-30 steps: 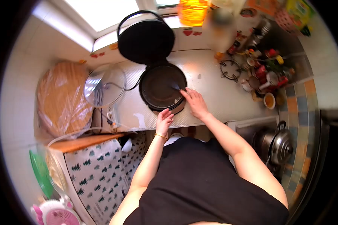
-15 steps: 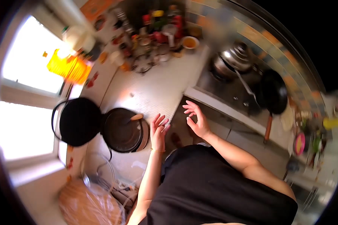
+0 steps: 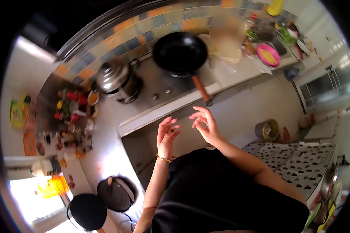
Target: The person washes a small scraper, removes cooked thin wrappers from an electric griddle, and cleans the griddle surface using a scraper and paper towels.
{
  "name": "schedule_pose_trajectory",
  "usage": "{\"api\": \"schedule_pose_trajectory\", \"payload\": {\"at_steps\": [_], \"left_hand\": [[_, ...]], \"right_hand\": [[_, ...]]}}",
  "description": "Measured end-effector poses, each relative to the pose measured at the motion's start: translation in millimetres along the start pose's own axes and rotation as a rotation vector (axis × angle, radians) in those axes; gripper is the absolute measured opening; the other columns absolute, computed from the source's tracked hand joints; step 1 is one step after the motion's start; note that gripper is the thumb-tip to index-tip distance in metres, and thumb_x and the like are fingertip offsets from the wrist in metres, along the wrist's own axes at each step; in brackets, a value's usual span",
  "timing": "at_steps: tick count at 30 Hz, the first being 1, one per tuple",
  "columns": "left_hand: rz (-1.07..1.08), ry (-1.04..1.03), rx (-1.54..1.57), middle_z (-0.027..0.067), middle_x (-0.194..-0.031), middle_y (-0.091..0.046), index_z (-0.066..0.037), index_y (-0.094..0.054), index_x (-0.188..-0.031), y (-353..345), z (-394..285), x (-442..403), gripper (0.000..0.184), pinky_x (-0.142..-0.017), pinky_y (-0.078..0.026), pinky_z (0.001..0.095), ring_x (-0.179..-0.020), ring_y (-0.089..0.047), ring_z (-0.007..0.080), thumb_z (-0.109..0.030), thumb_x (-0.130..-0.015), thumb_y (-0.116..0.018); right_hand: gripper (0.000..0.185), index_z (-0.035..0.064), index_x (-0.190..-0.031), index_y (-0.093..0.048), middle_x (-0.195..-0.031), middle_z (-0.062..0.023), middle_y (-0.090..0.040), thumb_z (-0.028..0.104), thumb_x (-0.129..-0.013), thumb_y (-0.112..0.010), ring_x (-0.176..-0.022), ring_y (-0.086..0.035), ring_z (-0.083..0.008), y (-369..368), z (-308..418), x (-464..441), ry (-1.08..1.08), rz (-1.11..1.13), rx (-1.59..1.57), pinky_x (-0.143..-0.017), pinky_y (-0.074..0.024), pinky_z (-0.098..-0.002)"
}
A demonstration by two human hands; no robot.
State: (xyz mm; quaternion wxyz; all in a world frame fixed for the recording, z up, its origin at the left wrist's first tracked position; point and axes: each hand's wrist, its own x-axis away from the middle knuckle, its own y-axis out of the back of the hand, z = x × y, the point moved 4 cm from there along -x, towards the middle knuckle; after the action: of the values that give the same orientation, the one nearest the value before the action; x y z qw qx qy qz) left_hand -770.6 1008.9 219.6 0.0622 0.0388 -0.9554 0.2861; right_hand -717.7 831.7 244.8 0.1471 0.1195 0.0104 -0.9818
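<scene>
My left hand [image 3: 167, 134] is raised in front of my body, fingers loosely curved and apart, holding nothing. Beside it, also empty with bent, separated fingers, is my right hand [image 3: 206, 124]. Both hover in the air before the stove front [image 3: 144, 120]. The closest item to the right hand is the wooden handle [image 3: 200, 88] of a black wok [image 3: 179, 50] on the cooktop. A lidded silver pot [image 3: 114, 75] stands to the wok's left. At lower left, an electric griddle [image 3: 114, 198] lies open, its round black lid [image 3: 88, 212] folded back.
Bottles and jars [image 3: 72, 106] crowd the left counter corner, near a small bowl [image 3: 93, 98] of orange contents. A pink bowl [image 3: 263, 46] of yellow food stands by the sink [image 3: 282, 48]. Right of me are a bucket [image 3: 260, 131] and a patterned cover [image 3: 295, 167].
My view has swung right, so the wok, stove and sink side have come toward the middle and the griddle has shifted to lower left. Both hands stay raised and empty.
</scene>
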Motion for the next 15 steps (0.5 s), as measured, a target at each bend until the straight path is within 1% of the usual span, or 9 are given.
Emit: {"api": "schedule_pose_trajectory", "payload": {"at_steps": [1, 4, 6, 9, 11, 15], "left_hand": [[0.035, 0.025, -0.003, 0.0082, -0.132, -0.050, -0.009, -0.042, -0.135, -22.7, 13.7, -13.7, 0.046, -0.095, -0.044, 0.0372, -0.110, -0.054, 0.0196, -0.010, -0.089, -0.047], [0.152, 0.077, 0.029, 0.0081, -0.130, -0.051, -0.009, -0.043, -0.134, -103.7, 55.5, -53.2, 0.044, -0.095, -0.045, 0.0370, -0.109, -0.055, 0.0192, -0.014, -0.091, -0.051], [0.223, 0.135, 0.035, 0.0085, -0.129, -0.051, -0.008, -0.043, -0.133, -157.2, 90.1, -77.5, 0.044, -0.095, -0.045, 0.0370, -0.107, -0.055, 0.0192, -0.017, -0.091, -0.054], [0.364, 0.213, 0.035, 0.0091, -0.129, -0.050, -0.008, -0.042, -0.133, -233.7, 139.0, -112.1, 0.045, -0.095, -0.044, 0.0373, -0.108, -0.055, 0.0198, -0.016, -0.091, -0.054], [0.426, 0.269, 0.047, 0.0096, -0.129, -0.050, -0.008, -0.042, -0.133, -282.8, 159.7, -129.9, 0.046, -0.096, -0.044, 0.0372, -0.108, -0.055, 0.0203, -0.015, -0.089, -0.054], [0.535, 0.372, -0.010, 0.0105, -0.128, -0.050, -0.007, -0.042, -0.134, -357.5, 198.8, -166.5, 0.050, -0.095, -0.045, 0.0383, -0.107, -0.055, 0.0213, -0.013, -0.086, -0.054]], "right_hand": [[0.047, 0.0042, -0.132, -0.041, -0.100, -0.0101, -0.061, -0.004, -0.087, -0.052, -0.072, -0.059, -0.0108, 28.7, -0.1, 2.4, -0.013, -0.046, -0.010, -0.067, -0.0467, -0.0237], [0.045, 0.0029, -0.133, -0.038, -0.103, -0.0129, -0.059, -0.002, -0.090, -0.049, -0.074, -0.059, -0.0149, 123.1, 2.0, 9.9, -0.086, -0.143, 0.001, -0.075, -0.0478, -0.0279], [0.043, 0.0029, -0.132, -0.039, -0.102, -0.0129, -0.059, -0.001, -0.091, -0.048, -0.075, -0.059, -0.0153, 186.4, 2.6, 13.2, -0.093, -0.225, 0.028, -0.074, -0.0478, -0.0280], [0.042, 0.0037, -0.132, -0.039, -0.101, -0.0120, -0.060, 0.000, -0.090, -0.047, -0.074, -0.059, -0.0150, 272.6, 2.9, 18.2, -0.082, -0.355, 0.062, -0.071, -0.0476, -0.0274], [0.043, 0.0049, -0.130, -0.041, -0.099, -0.0109, -0.060, -0.001, -0.088, -0.049, -0.073, -0.059, -0.0136, 322.9, 6.8, 22.0, -0.099, -0.460, 0.065, -0.068, -0.0473, -0.0261], [0.042, 0.0046, -0.130, -0.040, -0.098, -0.0106, -0.060, -0.001, -0.089, -0.047, -0.072, -0.058, -0.0139, 404.2, 7.2, 35.4, -0.042, -0.651, 0.035, -0.068, -0.0488, -0.0266]]}}
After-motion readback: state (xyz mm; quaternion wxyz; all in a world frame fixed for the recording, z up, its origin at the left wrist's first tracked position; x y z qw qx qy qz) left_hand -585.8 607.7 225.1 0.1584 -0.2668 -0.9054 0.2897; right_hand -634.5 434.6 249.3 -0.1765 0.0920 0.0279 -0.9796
